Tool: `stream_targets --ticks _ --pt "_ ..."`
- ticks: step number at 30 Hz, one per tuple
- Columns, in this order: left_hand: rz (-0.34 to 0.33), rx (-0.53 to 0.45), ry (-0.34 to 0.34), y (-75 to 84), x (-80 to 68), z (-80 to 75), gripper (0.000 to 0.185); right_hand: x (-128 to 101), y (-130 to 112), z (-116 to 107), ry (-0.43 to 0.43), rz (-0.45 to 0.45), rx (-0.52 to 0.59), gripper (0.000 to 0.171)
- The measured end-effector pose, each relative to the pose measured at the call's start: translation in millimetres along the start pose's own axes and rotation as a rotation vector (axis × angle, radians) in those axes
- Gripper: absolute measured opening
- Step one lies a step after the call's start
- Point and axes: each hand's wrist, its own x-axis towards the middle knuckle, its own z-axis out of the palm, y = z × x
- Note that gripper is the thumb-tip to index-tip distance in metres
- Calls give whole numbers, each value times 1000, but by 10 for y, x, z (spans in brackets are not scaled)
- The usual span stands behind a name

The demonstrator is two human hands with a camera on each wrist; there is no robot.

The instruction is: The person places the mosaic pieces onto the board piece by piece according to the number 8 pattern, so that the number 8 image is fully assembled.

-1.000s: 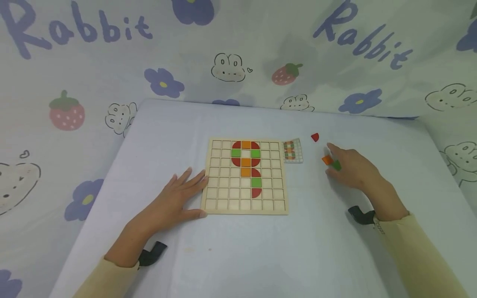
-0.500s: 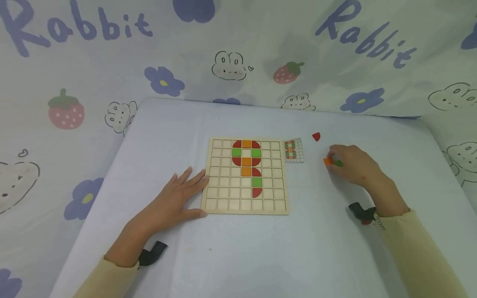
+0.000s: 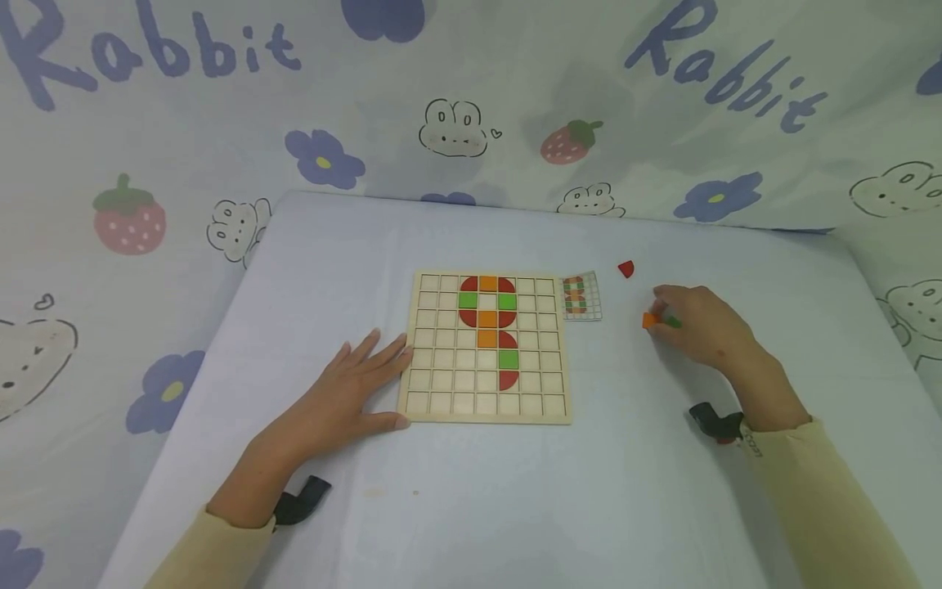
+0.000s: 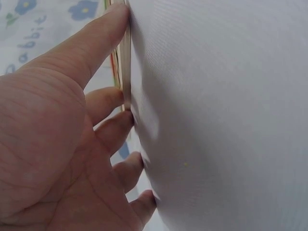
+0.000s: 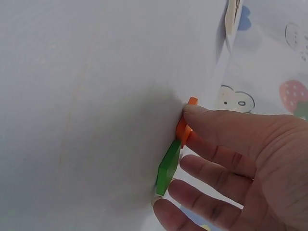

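Note:
My left hand [image 3: 342, 409] lies with fingers spread against the left side of a wooden grid board [image 3: 441, 383]. In the left wrist view its fingertips touch the board's edge. Red rounded, orange and green square tiles fill several cells of the upper and middle columns. To the right of the board, my right hand [image 3: 706, 327] pinches an orange square tile [image 5: 180, 129] between thumb and index finger, low over the cloth. A green square tile [image 5: 168, 166] sits right beside the orange one, under the other fingers. In the head view the hand partly covers both tiles.
A small pattern card [image 3: 591, 304] touches the board's upper right side. Beyond the right hand lies a loose red rounded tile [image 3: 626, 269]. Another red piece [image 3: 726, 441] peeks out beside the black right wrist band. White cloth [image 3: 500, 499] covers the table.
My right thumb and fingers, spread apart one second ago, have come together on the orange tile. The left hand and the board stay as they were.

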Motion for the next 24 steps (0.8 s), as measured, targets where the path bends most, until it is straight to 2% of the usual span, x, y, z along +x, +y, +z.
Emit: stream_targets --ticks 6,14,19,24 --pt "7 -8 -3 -9 2 -1 96 -15 10 39 6 16 15 21" --pt "0 -5 -10 -13 9 1 96 -34 7 77 -3 68 60 36" --pt "3 -4 -12 -9 12 -1 96 -42 -64 108 17 106 90 38" --pt "6 -2 -5 -6 4 -2 96 -63 -221 109 62 82 122 37"
